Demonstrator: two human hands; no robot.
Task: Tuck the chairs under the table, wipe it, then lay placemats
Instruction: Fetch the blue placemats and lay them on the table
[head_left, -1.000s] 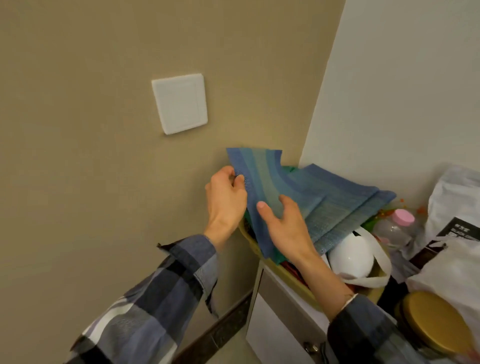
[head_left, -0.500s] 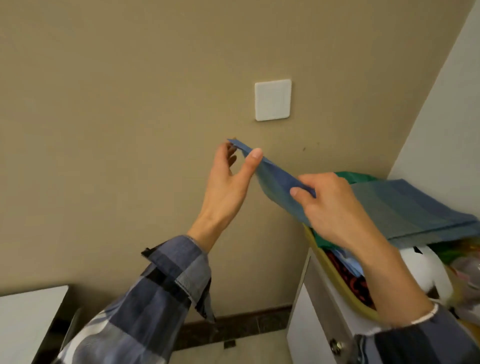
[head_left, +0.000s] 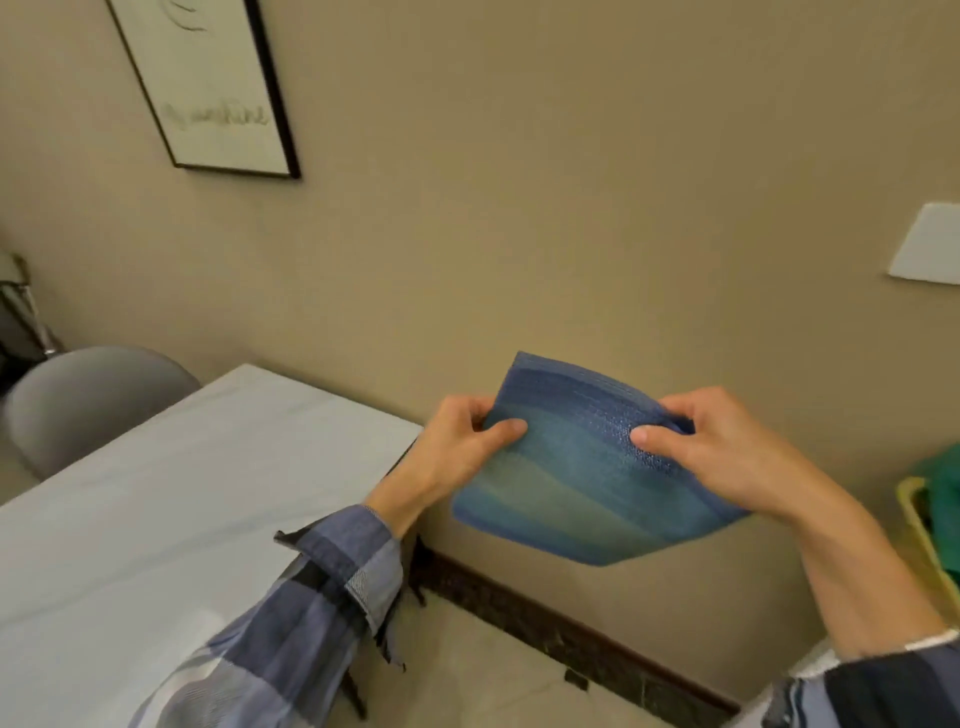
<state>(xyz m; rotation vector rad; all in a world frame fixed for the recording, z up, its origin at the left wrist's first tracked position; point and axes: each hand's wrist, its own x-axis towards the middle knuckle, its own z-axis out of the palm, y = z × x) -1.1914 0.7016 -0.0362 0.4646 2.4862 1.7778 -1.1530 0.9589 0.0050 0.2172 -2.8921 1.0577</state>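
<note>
Head view shows the placemat step in hand: the table (head_left: 171, 499) top is bare and pale, and a chair (head_left: 88, 400) sits close against its far-left edge, so tucking and wiping look done — though that is a judgement, not something shown.

Both hands hold a stack of mats (head_left: 582, 467) in the air, off the table's right edge and in front of the wall (head_left: 571, 208), above the floor (head_left: 493, 675). The left hand (head_left: 457, 452) pinches the stack's left edge, thumb on top and fingers curled beneath. The right hand (head_left: 727, 452) grips the right edge the same way, thumb pressed onto the weave. Each grip is closed on the mats.

The mats are woven, with a fine ribbed texture, banded in blues fading to green. They are thin, roughly rectangular with rounded corners, and bend slightly between the hands. Layered edges at the far side suggest several sheets, but how many I cannot tell.

Next, the stack likely has to swing left over the table, and one sheet must be peeled off — thin woven sheets may cling, so a thumb slide at a corner should separate them. Each mat then wants laying flat, square to the table edge.

A tray (head_left: 919, 525) with a yellow rim peeks in at the right, well apart from the table.
</note>
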